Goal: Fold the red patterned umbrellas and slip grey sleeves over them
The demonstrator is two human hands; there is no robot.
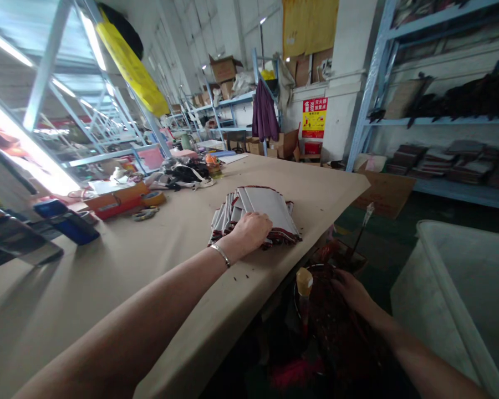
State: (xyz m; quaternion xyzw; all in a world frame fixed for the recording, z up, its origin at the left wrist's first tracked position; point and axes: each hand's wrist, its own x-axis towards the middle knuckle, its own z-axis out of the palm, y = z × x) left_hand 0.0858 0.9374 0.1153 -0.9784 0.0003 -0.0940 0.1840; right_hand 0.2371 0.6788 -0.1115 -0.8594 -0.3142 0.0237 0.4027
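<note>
- My left hand [251,230] curls over the grey cloth pieces [270,205], near the worktop's [183,227] right edge.
- My right hand [351,289] reaches over a dark container [326,302] beside that edge.
- I can't tell whether either pinches.

Red top of wall sign [315,117]: big white Chinese words, 灭火器, with 放置点 under them
Yellow middle and red bottom of wall sign: little words, too small to read
Where the sign is: on the white wall [291,105], past the table's [170,221] far edge
Brown carton [385,197] by the table's far right corner: pale red print, too blurry to read
Yellow bag [131,69]: faint marks, can't be read
</note>
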